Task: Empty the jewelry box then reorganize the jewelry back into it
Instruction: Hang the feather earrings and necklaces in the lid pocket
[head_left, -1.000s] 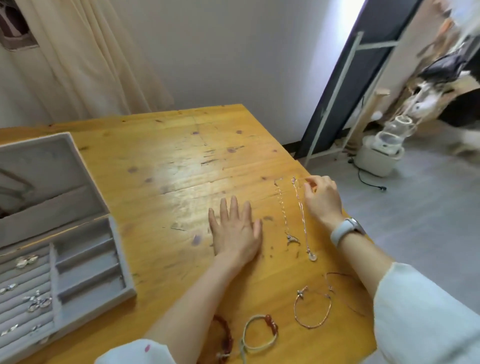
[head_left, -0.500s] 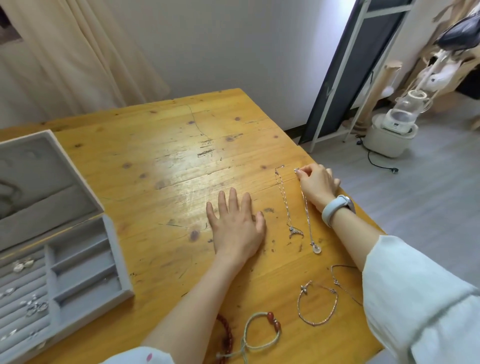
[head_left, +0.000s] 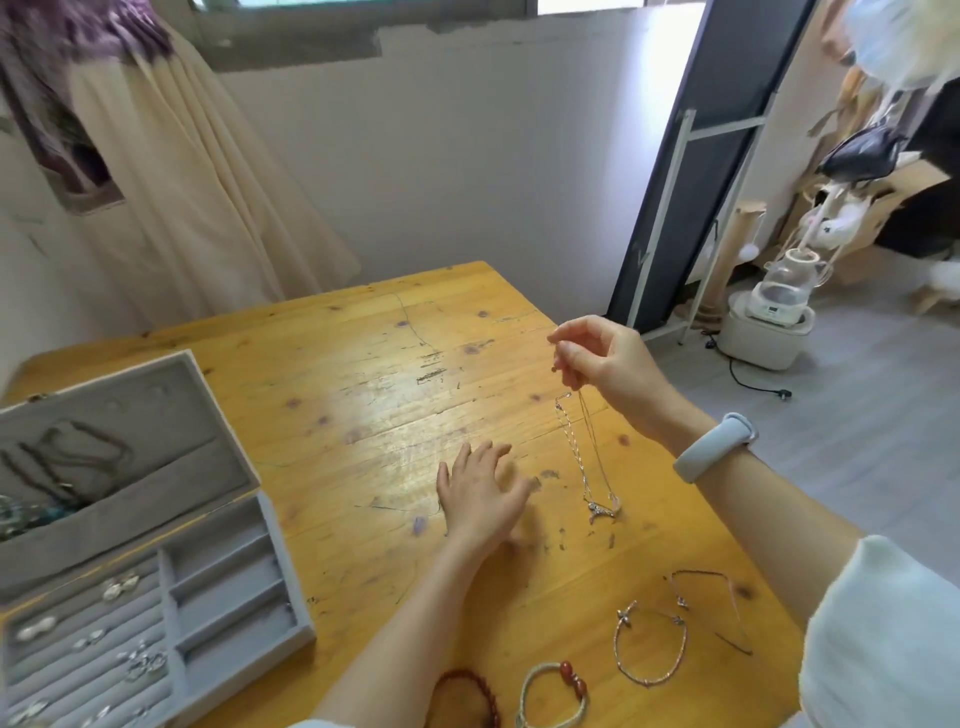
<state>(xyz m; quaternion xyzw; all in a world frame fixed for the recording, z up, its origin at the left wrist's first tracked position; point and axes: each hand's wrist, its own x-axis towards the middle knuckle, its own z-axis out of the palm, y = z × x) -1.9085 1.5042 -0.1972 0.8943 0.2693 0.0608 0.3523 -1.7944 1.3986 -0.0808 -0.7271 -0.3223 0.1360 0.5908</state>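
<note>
Lifted off desk (head_left: 363, 374) since earlier: necklaces (head_left: 584, 452), pinched by right hand (head_left: 605, 364), pendants dangling. Left hand (head_left: 480, 493) released, hovering. Thin, limp, tangle-prone; best held near clasp.

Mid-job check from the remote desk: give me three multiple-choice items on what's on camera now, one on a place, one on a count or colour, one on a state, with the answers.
1. Where does the jewelry box sit on the table?
A. left side
B. far right corner
C. on the floor

2. What colour is the band on the right wrist?
A. black
B. pale blue-grey
C. red

3. What is the right hand doing?
A. lying flat on the table
B. pinching the silver necklaces by their upper ends
C. closing the box lid

Answers:
1 A: the grey box stands open at the table's left edge.
2 B: the band is pale blue-grey.
3 B: the chains hang from its fingertips with the pendants down near the wood, while the left hand is spread open low over the table.
</note>
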